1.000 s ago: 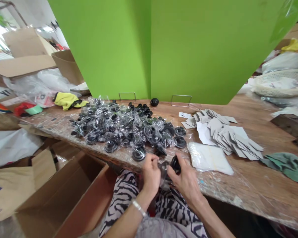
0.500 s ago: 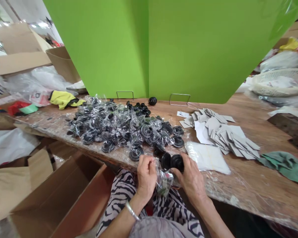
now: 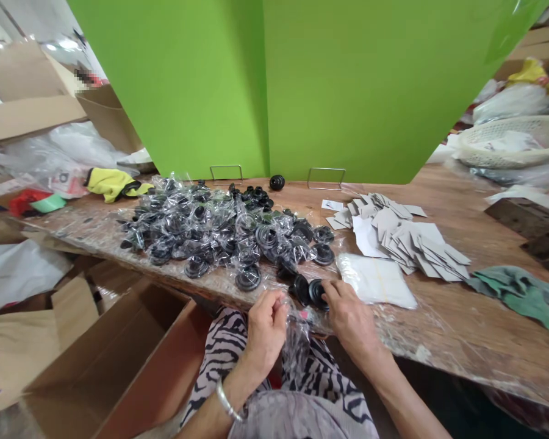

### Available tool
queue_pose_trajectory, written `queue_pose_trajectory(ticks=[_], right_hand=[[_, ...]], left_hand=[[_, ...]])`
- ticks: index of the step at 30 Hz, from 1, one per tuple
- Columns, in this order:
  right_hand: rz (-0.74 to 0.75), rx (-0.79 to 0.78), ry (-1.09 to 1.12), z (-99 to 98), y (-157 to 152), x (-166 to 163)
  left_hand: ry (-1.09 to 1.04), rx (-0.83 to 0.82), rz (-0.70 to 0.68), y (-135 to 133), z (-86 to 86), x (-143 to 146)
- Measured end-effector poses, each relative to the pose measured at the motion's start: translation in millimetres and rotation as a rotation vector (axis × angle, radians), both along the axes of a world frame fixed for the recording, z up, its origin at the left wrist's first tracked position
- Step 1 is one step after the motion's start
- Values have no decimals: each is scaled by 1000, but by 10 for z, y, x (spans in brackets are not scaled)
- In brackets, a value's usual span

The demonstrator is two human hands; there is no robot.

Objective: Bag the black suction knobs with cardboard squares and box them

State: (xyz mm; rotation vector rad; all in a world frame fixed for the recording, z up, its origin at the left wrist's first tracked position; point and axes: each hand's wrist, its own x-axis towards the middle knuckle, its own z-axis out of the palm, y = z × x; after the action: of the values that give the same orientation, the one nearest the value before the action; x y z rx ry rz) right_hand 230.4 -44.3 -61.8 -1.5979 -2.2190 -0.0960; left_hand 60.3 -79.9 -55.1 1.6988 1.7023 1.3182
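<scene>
My left hand (image 3: 265, 332) is closed, pinching a clear plastic bag (image 3: 297, 344) that hangs below the table edge over my lap. My right hand (image 3: 350, 317) rests at the table's near edge, its fingertips on a black ribbed rubber part (image 3: 318, 294); a second black part (image 3: 301, 288) lies right beside it. Behind them spreads a big pile of bagged black rubber parts (image 3: 219, 235). A stack of clear bags (image 3: 375, 280) lies just right of my right hand.
Grey card squares (image 3: 407, 238) are scattered at centre right, a green cloth (image 3: 512, 289) further right. A green screen (image 3: 274, 85) stands at the back. An open cardboard box (image 3: 119, 360) sits on the floor at my left. The wooden table (image 3: 476, 341) is film-covered.
My right hand moved the black part from my lap area up onto the table edge beside the other one. The left hand stayed low, still pinching the bag.
</scene>
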Motion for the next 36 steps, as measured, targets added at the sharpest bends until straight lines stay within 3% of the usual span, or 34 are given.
queue_pose_trajectory(ticks=[3, 8, 13, 15, 18, 21, 23, 27, 29, 33, 36], right_hand=[[-32, -46, -26, -11, 48, -18], [33, -178, 270, 7, 12, 190], [-91, -38, 368, 33, -61, 325], [-100, -11, 329, 30, -23, 293], [-70, -118, 380, 58, 93, 233], [-194, -222, 641, 151, 157, 229], [-244, -284, 867, 238, 117, 247], [-37, -546, 1334, 442, -130, 244], [101, -672, 1422, 546, -270, 195], [345, -826, 1276, 659, -445, 34], [302, -855, 1189, 572, -477, -39]], left_hand=[[-39, -20, 55, 11, 1, -24], [-168, -85, 81, -14, 93, -87], [-296, -173, 121, -41, 127, -33], [-257, -160, 95, -38, 98, 31], [-160, -121, -7, -30, 39, 153], [-17, -40, -148, -19, 2, 247], [36, -6, -170, -4, 8, 262], [-55, -48, -40, 19, 100, 193], [-83, -70, -7, 14, 166, 162], [-129, -132, 4, -6, 240, 167], [-255, -215, -10, -9, 245, 171]])
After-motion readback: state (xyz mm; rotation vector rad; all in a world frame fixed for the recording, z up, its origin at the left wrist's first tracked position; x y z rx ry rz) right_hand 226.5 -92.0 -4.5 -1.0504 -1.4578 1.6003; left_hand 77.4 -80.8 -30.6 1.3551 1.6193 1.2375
